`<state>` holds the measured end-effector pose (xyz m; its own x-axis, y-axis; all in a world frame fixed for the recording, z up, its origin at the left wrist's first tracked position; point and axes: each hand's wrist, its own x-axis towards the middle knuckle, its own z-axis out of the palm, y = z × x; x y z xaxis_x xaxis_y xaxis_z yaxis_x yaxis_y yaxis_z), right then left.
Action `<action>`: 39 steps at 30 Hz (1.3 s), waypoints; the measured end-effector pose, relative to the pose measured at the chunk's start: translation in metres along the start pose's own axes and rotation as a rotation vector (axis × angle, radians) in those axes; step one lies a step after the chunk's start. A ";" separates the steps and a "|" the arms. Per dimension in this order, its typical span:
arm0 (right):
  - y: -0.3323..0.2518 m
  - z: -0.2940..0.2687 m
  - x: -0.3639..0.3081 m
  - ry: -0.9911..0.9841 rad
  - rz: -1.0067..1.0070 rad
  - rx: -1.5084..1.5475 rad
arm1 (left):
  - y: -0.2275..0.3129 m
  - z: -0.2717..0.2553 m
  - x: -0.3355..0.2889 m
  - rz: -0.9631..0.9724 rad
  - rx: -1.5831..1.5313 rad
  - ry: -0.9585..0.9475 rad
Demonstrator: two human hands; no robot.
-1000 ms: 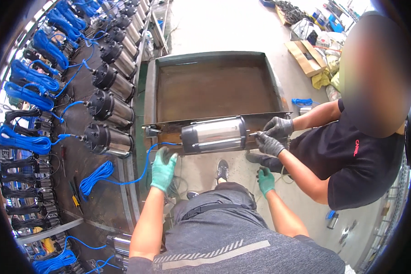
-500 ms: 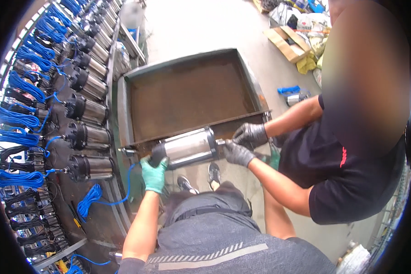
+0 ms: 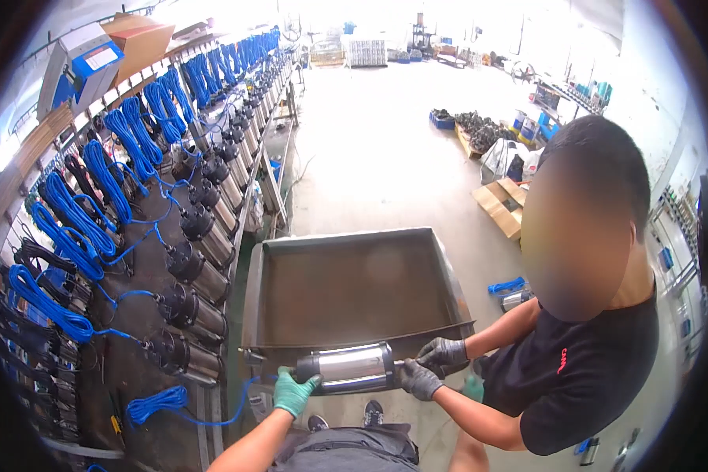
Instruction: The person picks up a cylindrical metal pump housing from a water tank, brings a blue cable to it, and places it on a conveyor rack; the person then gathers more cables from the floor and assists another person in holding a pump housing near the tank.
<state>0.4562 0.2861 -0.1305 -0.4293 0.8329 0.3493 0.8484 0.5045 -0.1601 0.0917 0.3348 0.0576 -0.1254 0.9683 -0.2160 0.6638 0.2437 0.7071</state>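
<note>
Floor: pale concrete [image 3: 370, 149] runs ahead of me, bright and washed out toward the far end.
Light: strong glare floods in from the far end [image 3: 417, 23] of the hall.
Left side: a long bench [image 3: 134, 315] beside me carries a row of steel pumps [image 3: 204, 244], with coiled blue cables [image 3: 126, 149] hung above them.
Upper left: a blue-and-grey box [image 3: 86, 67] and a brown carton [image 3: 138, 35] sit high up.
Right side: open cardboard boxes [image 3: 503, 204] and a pallet of dark parts [image 3: 480, 134] lie on the floor.
Far end: racks and crates [image 3: 366, 51], too small to tell apart.
</note>
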 end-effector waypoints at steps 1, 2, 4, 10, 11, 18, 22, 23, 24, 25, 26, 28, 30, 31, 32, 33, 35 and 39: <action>-0.021 -0.004 -0.009 -0.028 0.272 0.294 | -0.022 -0.003 0.005 0.028 -0.011 0.021; -0.034 -0.018 -0.029 -0.082 0.592 0.458 | -0.007 -0.009 -0.001 0.024 -0.075 0.012; -0.065 -0.051 -0.073 -0.086 1.103 0.726 | -0.012 -0.008 0.000 0.033 -0.042 0.015; -0.155 -0.103 -0.176 0.298 1.765 1.149 | -0.022 -0.006 0.005 0.070 -0.144 -0.013; -0.169 -0.102 -0.187 0.330 1.791 1.155 | -0.020 -0.004 0.004 0.064 -0.142 -0.020; -0.195 -0.052 -0.238 0.185 1.504 0.896 | -0.048 0.019 0.011 0.091 -0.218 -0.052; -0.203 -0.041 -0.243 -0.254 1.061 0.064 | -0.040 0.021 0.004 0.105 -0.291 -0.094; -0.199 -0.045 -0.236 -0.227 1.205 0.264 | -0.038 0.021 0.003 0.110 -0.295 -0.093; -0.201 -0.053 -0.209 -0.170 1.368 0.520 | -0.041 0.016 0.005 0.107 -0.285 -0.077; -0.205 -0.072 -0.176 -0.120 1.531 0.761 | -0.039 0.009 0.003 0.096 -0.242 -0.071; -0.209 -0.093 -0.147 -0.118 1.614 0.888 | -0.047 0.015 0.005 0.122 -0.243 -0.050; -0.219 -0.129 -0.106 -0.143 1.645 0.950 | -0.039 0.013 0.001 0.138 -0.249 -0.075; -0.227 -0.153 -0.073 -0.053 1.524 0.887 | -0.036 0.011 0.001 0.114 -0.252 -0.081; -0.222 -0.151 -0.073 -0.023 1.491 0.919 | -0.033 0.010 0.000 0.106 -0.253 -0.087; -0.219 -0.156 -0.060 0.007 1.453 0.959 | -0.031 0.007 0.001 0.097 -0.234 -0.094; -0.219 -0.162 -0.047 0.027 1.471 1.059 | -0.030 0.003 0.001 0.088 -0.215 -0.099; -0.209 -0.156 -0.042 0.021 1.505 1.130 | -0.025 0.000 0.000 0.086 -0.181 -0.104; -0.176 -0.112 -0.064 -0.030 1.368 0.970 | -0.027 0.005 0.005 0.091 -0.165 -0.103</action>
<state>0.3693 0.1187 -0.0217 0.3978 0.7461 -0.5339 0.0902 -0.6109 -0.7865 0.0772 0.3329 0.0338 0.0114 0.9780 -0.2083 0.5385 0.1696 0.8254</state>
